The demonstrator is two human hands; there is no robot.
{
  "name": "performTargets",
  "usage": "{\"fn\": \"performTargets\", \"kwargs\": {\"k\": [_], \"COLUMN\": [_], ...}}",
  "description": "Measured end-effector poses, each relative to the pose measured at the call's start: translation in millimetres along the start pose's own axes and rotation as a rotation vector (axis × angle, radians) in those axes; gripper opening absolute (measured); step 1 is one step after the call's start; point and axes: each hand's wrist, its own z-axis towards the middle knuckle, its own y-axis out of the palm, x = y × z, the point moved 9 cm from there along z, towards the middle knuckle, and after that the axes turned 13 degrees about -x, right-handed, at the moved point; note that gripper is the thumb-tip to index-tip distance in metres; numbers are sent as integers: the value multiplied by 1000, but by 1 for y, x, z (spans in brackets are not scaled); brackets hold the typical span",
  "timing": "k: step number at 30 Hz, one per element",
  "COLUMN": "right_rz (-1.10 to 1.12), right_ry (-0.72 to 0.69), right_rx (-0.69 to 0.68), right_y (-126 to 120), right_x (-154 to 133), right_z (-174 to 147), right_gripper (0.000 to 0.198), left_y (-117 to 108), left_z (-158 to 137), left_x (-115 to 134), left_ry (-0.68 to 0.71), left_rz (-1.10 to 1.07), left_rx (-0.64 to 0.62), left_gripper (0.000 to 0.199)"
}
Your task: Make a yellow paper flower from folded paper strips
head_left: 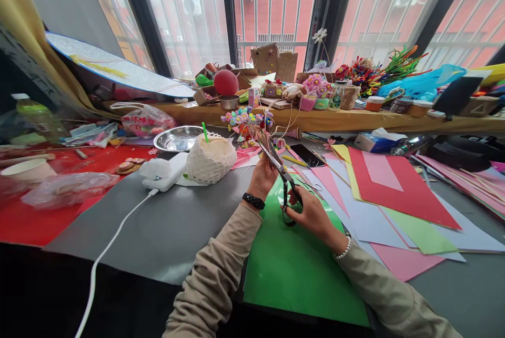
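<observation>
And here we are over the green sheet, both hands up in front of the person! The left hand, black band at the wrist, has its fingers closed round a bunch of thin strands, whose loose ends poke up past the fingertips. Over to the right hand, fingers hooked into the handles of the scissors, a firm hold there! Now the key line: the scissors run lengthwise from the right hand up and leftward, blades ahead, handles nearest the person, and the strands lean much the same way. So the strands sit up and to the left of the right hand, with the left hand far the nearer, right at their base. Blade tips are right by those strands, though whether metal touches them, I cannot tell! Just beyond stands a cluster of colourful flowers, with the white foam-wrapped fruit and its green straw off to the left
</observation>
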Motion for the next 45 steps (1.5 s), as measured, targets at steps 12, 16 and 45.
{"fn": "performTargets", "kwargs": {"k": [12, 16, 45], "right_rz": [-5, 11, 52], "right_ry": [15, 24, -10], "right_rx": [43, 37, 37], "right_y": [2, 4, 7], "right_x": [4, 6, 2], "right_z": [-1, -1, -3], "right_gripper": [14, 14, 14], "left_y": [6, 8, 10], "left_z": [-2, -3, -5], "left_x": [-9, -10, -3], "left_ry": [-34, -58, 6], "left_rz": [-158, -124, -203], "left_rx": [-50, -54, -124], "left_gripper": [25, 27, 24]}}
